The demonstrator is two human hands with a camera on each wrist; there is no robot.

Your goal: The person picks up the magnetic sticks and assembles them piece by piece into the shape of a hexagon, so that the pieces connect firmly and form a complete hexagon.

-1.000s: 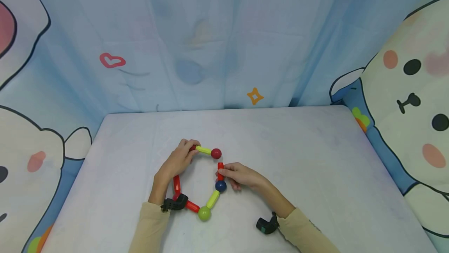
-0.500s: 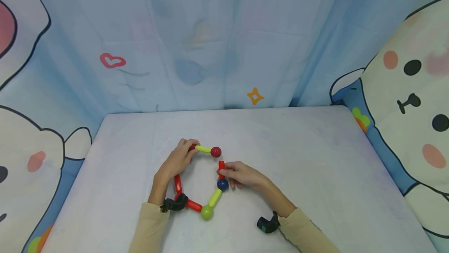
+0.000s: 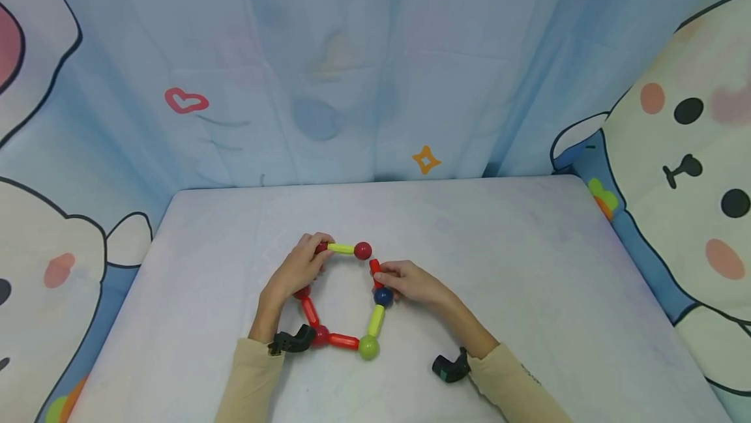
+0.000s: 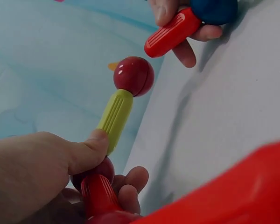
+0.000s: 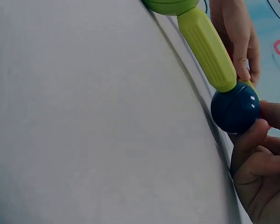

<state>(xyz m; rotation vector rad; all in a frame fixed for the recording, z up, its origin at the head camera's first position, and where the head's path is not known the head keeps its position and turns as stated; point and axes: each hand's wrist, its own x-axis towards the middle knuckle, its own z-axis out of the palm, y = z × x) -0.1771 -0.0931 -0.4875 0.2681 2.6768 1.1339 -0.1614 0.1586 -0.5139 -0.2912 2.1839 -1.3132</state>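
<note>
An unclosed ring of building-toy sticks and balls spans both hands. My left hand point(image 3: 298, 268) grips a dark red ball point(image 4: 108, 169), thumb against a yellow-green stick point(image 4: 115, 116) that ends in another red ball point(image 3: 362, 251). My right hand point(image 3: 413, 279) pinches a red stick point(image 4: 173, 33) joined to a blue ball point(image 3: 383, 296). This stick's free end points at the red ball across a small gap. From the blue ball the chain runs through a second yellow-green stick point(image 3: 376, 320), a green ball point(image 3: 368, 347) and red parts up to the left hand, which partly hides them.
The white table point(image 3: 528, 266) extends to both sides. Behind it hangs a light blue curtain point(image 3: 352, 84) with cartoon prints. A black wrist mount point(image 3: 291, 339) overlaps the ring's left side in the head view; another black mount point(image 3: 452, 367) sits on the right wrist.
The right hand has moved slightly right and away from the body, swinging the blue and green balls rightward. The red stick now tilts toward the red ball. The left hand has stayed nearly still.
</note>
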